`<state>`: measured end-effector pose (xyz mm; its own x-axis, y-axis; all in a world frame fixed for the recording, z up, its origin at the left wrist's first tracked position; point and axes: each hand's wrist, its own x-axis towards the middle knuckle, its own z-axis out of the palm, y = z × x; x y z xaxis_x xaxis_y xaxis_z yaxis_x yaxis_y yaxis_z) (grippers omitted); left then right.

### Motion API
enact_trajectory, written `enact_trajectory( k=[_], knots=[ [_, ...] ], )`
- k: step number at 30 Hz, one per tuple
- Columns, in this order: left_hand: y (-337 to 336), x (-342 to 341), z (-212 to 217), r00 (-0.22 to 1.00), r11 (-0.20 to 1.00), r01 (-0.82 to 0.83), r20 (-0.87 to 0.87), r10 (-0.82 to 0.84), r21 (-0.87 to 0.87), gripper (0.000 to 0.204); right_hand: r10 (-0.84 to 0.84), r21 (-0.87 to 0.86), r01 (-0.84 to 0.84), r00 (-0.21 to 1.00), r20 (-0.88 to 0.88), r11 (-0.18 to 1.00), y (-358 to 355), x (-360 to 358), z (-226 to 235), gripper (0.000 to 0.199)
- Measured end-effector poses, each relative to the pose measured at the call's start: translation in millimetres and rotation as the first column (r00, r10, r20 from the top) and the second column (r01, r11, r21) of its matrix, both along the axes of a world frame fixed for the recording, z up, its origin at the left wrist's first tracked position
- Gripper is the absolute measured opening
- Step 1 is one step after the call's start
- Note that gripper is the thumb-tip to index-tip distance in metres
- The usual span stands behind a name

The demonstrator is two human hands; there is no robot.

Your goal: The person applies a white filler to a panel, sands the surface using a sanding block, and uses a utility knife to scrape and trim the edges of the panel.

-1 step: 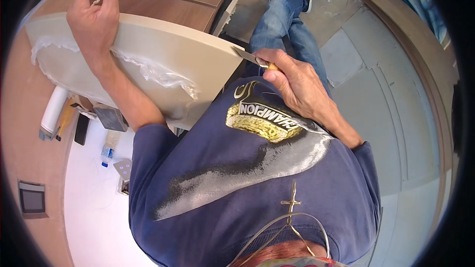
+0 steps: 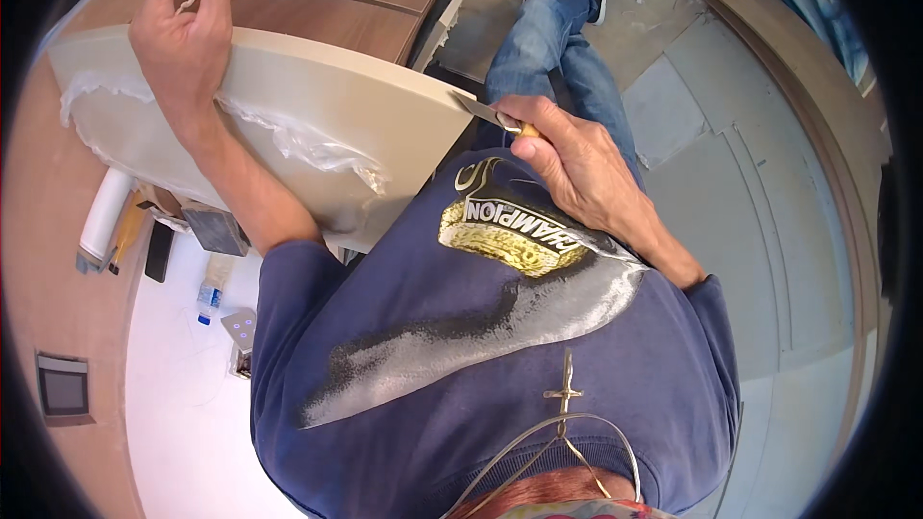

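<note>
My right hand (image 2: 582, 154) is closed round the yellowish handle of a flat-bladed knife (image 2: 484, 111). Its thin metal blade points left and meets the near corner of a long cream panel (image 2: 385, 96). Torn clear plastic film (image 2: 312, 149) clings to the panel's face in a ragged strip. My left hand (image 2: 183, 38), with a ring on one finger, lies over the panel's upper edge, its fingers apart and partly cut off by the picture's rim. The left forearm crosses the panel's face.
Brown wood-look panels (image 2: 327, 19) lie beyond the cream one. To the left, a white surface (image 2: 183, 404) holds a phone (image 2: 159, 251), a bottle (image 2: 209, 298) and a dark block (image 2: 216, 231). A white roll (image 2: 104, 211) is nearby. A long brown board (image 2: 769, 34) edges the right side.
</note>
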<state>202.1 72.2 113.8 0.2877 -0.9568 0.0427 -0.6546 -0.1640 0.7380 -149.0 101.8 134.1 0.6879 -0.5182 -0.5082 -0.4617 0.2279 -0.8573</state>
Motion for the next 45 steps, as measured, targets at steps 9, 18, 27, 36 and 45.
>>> enact_trajectory(
  k=[9,18,27,36,45],
  knots=[
    [6,-6,3,0.999,0.999,0.046,-0.001,-0.046,-0.013,0.016,-0.083,0.103,0.084,0.996,-0.005,0.991,11,-3,-12,0.037],
    [6,-24,8,0.999,0.998,0.043,0.015,-0.042,-0.044,0.011,-0.254,0.233,0.195,0.931,0.263,0.953,19,4,-16,0.042],
    [6,-23,7,0.989,0.996,0.084,0.123,-0.079,-0.034,0.01,-0.313,0.611,0.201,0.946,0.081,0.766,9,-7,-12,0.047],
    [10,-20,2,0.992,0.989,0.112,0.063,-0.106,-0.095,0.01,-0.126,0.729,0.024,0.988,0.085,0.684,-1,-5,-19,0.053],
    [14,-23,2,0.984,0.983,0.153,0.109,-0.142,-0.104,0.01,-0.061,0.733,-0.011,0.996,0.071,0.68,0,-4,-18,0.052]
  ],
)
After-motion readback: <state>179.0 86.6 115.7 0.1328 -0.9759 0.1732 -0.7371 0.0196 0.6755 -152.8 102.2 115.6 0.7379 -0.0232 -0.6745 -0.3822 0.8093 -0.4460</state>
